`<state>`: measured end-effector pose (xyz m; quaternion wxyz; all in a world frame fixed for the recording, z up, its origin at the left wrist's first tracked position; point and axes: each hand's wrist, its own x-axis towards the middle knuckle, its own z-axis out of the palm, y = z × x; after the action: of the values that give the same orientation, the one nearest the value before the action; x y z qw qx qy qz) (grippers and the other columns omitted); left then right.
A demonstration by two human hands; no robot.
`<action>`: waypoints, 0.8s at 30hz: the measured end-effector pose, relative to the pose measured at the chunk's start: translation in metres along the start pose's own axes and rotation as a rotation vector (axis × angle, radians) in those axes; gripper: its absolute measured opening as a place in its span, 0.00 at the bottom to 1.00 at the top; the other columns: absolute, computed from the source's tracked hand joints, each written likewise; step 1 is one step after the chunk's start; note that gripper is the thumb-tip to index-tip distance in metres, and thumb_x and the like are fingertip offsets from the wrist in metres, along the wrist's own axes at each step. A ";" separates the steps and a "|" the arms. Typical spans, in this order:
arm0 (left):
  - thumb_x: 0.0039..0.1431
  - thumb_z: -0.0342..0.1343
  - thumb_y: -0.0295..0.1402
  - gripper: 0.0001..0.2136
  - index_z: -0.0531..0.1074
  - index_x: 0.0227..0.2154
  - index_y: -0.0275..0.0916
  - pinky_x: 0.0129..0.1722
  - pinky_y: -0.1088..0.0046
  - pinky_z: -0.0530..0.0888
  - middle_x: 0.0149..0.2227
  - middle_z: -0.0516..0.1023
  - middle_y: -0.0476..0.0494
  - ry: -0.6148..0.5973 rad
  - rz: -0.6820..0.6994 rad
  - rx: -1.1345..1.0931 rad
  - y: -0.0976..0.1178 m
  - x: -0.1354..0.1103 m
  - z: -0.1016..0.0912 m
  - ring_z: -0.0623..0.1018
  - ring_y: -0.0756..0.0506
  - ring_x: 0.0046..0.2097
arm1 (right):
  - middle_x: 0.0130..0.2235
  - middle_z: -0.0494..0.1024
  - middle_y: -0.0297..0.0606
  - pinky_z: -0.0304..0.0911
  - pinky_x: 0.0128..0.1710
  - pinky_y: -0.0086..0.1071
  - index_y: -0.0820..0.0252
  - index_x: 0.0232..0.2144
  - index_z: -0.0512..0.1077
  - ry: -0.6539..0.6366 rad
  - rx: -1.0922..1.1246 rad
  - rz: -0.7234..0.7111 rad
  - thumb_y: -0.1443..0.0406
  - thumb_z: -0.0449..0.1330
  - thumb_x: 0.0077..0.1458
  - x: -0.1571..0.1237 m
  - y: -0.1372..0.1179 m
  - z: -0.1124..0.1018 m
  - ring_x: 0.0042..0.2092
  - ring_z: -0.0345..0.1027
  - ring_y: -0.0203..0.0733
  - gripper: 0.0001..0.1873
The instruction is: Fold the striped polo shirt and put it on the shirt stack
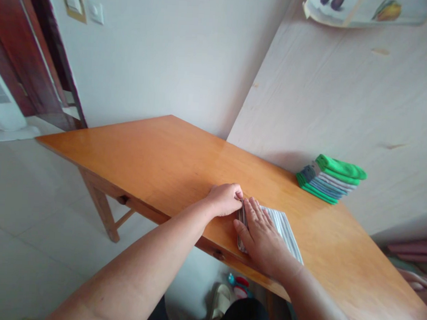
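Note:
A grey-and-white striped cloth [284, 230] lies folded near the front edge of the wooden table [156, 152]. At its far left corner, my left hand [226, 199] is closed in a pinch, with the cloth's edge at the fingertips. My right hand [261, 234] rests flat on the cloth, fingers stretched out and covering much of its left part. The fingertips of both hands almost meet.
A stack of folded green, grey and striped cloths [332, 180] stands at the table's back right, close to the wall [345, 100]. Shoes [222, 299] are on the floor below. A white appliance [5, 101] stands at far left.

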<state>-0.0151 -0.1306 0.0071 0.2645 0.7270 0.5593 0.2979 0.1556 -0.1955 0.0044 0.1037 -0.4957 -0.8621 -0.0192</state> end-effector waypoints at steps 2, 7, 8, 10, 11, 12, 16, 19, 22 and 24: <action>0.53 0.57 0.39 0.08 0.74 0.35 0.44 0.40 0.73 0.72 0.37 0.81 0.51 -0.002 -0.008 -0.002 -0.001 0.001 0.001 0.78 0.46 0.40 | 0.69 0.51 0.53 0.44 0.67 0.54 0.66 0.69 0.48 0.006 -0.007 0.027 0.52 0.44 0.66 0.001 -0.002 0.001 0.70 0.40 0.53 0.36; 0.52 0.57 0.39 0.09 0.74 0.36 0.44 0.38 0.73 0.72 0.36 0.81 0.51 0.003 -0.013 0.007 -0.004 0.003 0.003 0.78 0.47 0.38 | 0.69 0.52 0.53 0.43 0.67 0.54 0.66 0.68 0.50 0.022 0.013 0.038 0.52 0.46 0.65 0.003 -0.004 0.003 0.70 0.40 0.53 0.37; 0.52 0.57 0.39 0.09 0.75 0.36 0.44 0.37 0.73 0.72 0.36 0.81 0.51 0.003 -0.009 0.011 -0.004 0.004 0.003 0.78 0.46 0.38 | 0.69 0.52 0.53 0.43 0.67 0.54 0.66 0.69 0.50 0.026 0.021 0.039 0.52 0.46 0.65 0.003 -0.004 0.003 0.70 0.40 0.53 0.37; 0.53 0.57 0.38 0.08 0.75 0.35 0.44 0.37 0.73 0.72 0.35 0.81 0.51 0.003 0.007 0.020 -0.006 0.003 0.004 0.78 0.47 0.38 | 0.69 0.51 0.52 0.43 0.67 0.53 0.65 0.69 0.50 0.026 0.035 0.044 0.51 0.45 0.65 0.003 -0.004 0.003 0.70 0.40 0.52 0.36; 0.53 0.57 0.38 0.08 0.75 0.35 0.44 0.37 0.73 0.72 0.35 0.81 0.52 0.004 0.015 0.023 -0.006 0.003 0.004 0.78 0.47 0.38 | 0.69 0.51 0.52 0.42 0.67 0.53 0.64 0.69 0.50 0.021 0.038 0.051 0.51 0.45 0.65 0.003 -0.004 0.003 0.70 0.40 0.52 0.36; 0.53 0.56 0.38 0.08 0.75 0.35 0.44 0.37 0.74 0.72 0.35 0.81 0.52 0.005 0.021 0.026 -0.007 0.003 0.004 0.78 0.47 0.38 | 0.69 0.50 0.52 0.42 0.67 0.53 0.65 0.68 0.50 0.014 0.041 0.060 0.51 0.45 0.66 0.003 -0.004 0.003 0.70 0.39 0.52 0.36; 0.55 0.56 0.37 0.08 0.75 0.36 0.44 0.38 0.74 0.72 0.37 0.82 0.51 -0.011 0.032 0.034 -0.010 0.003 0.005 0.79 0.47 0.39 | 0.69 0.48 0.54 0.42 0.67 0.53 0.66 0.69 0.50 -0.009 0.096 0.066 0.50 0.43 0.66 0.006 -0.001 0.003 0.71 0.36 0.52 0.37; 0.55 0.56 0.38 0.09 0.74 0.38 0.43 0.40 0.74 0.73 0.39 0.81 0.50 -0.021 0.045 0.018 -0.014 0.005 0.005 0.78 0.47 0.40 | 0.69 0.50 0.53 0.44 0.66 0.54 0.64 0.68 0.51 -0.004 0.204 0.052 0.47 0.42 0.66 0.009 0.009 -0.002 0.70 0.36 0.52 0.37; 0.55 0.56 0.36 0.09 0.73 0.39 0.41 0.40 0.73 0.72 0.38 0.81 0.49 0.022 0.057 0.010 -0.017 0.007 0.003 0.78 0.47 0.40 | 0.68 0.53 0.52 0.44 0.66 0.54 0.66 0.67 0.54 0.062 0.337 0.106 0.45 0.42 0.65 0.007 0.027 -0.011 0.70 0.37 0.53 0.39; 0.57 0.53 0.34 0.07 0.72 0.37 0.40 0.40 0.73 0.72 0.37 0.80 0.48 0.100 0.063 0.034 -0.012 0.006 0.001 0.78 0.47 0.39 | 0.68 0.55 0.52 0.44 0.67 0.54 0.65 0.66 0.57 0.137 0.426 0.167 0.44 0.43 0.65 0.002 0.043 -0.018 0.70 0.39 0.53 0.39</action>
<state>-0.0208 -0.1219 -0.0016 0.2144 0.7329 0.5535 0.3325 0.1948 -0.1743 0.0197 0.2656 -0.5296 -0.7937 0.1382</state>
